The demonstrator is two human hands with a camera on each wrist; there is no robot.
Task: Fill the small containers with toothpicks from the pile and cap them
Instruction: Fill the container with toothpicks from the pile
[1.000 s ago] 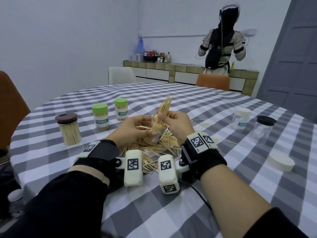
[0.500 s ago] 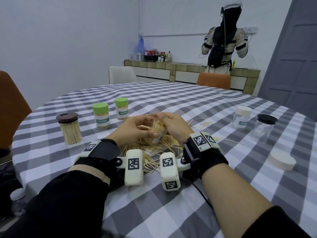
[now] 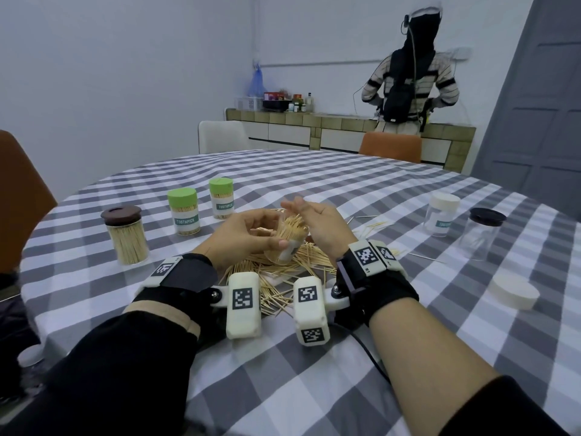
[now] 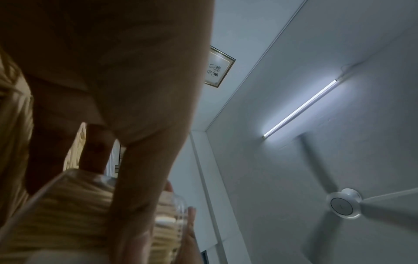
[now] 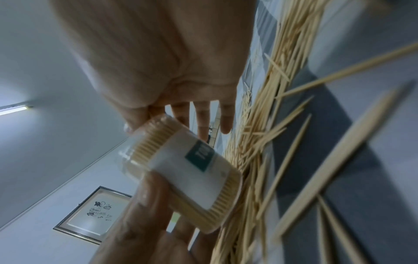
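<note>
One round checked table, grey door behind.

A pile of toothpicks lay on the table in front of the person. Above it, the left hand held a tilted container; the right hand was just right of it. Three capped jars stood to the left, two containers to the right, and a loose lid lay nearer.

walls pale | grey door | tiled counter | ceiling fan | tube light
</note>
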